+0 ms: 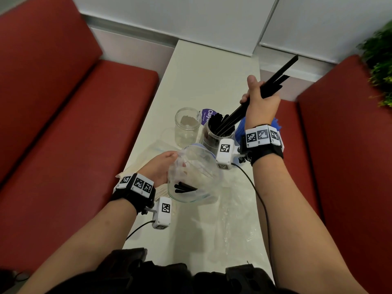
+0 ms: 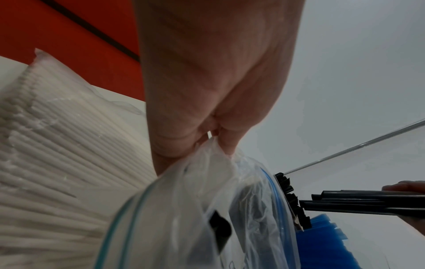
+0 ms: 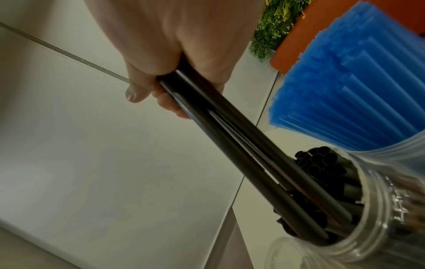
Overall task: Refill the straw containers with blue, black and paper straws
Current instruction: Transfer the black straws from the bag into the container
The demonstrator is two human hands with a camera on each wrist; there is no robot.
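Fingers, right: curled tight round a bundle of black straws (image 1: 273, 85); the thumb stood up on top of the right hand (image 1: 259, 102), and one fingertip (image 3: 134, 92) showed under the bundle in the right wrist view.
Fingers, left: the left hand (image 1: 161, 168) pinched the crumpled top edge of a clear zip bag (image 1: 193, 172); thumb and fingers were closed on the plastic in the left wrist view.
Held bundle: slanted, upper ends toward 1 o'clock past the table edge, lower ends down inside the mouth of the black-straw jar (image 1: 214, 136).
Black-straw jar: clear, upright, mid-table, already holding many black straws standing on end.
Empty jar (image 1: 187, 126): clear, just beside the black-straw jar at its 9 o'clock.
Blue straws (image 1: 241, 128): a full bunch just at 3 o'clock of the black-straw jar, partly hidden behind the right wrist; their own container could not be made out in the head view.
Zip bag: lifted off the table (image 1: 212, 68) at 6 o'clock of the jars, with a few black straws left (image 1: 184, 187) lying in its lower part.
Paper straws (image 2: 57, 154): a white pack in plastic wrap, lying flat on the table under and at 9 o'clock of the left hand.
Purple label (image 1: 209, 115): round, flat on the table behind the jars at 12 o'clock; its wording was only partly readable.
Surroundings: red bench seats (image 1: 63, 124) at 9 and 3 o'clock of the table, green foliage (image 1: 379, 71) at 2 o'clock.
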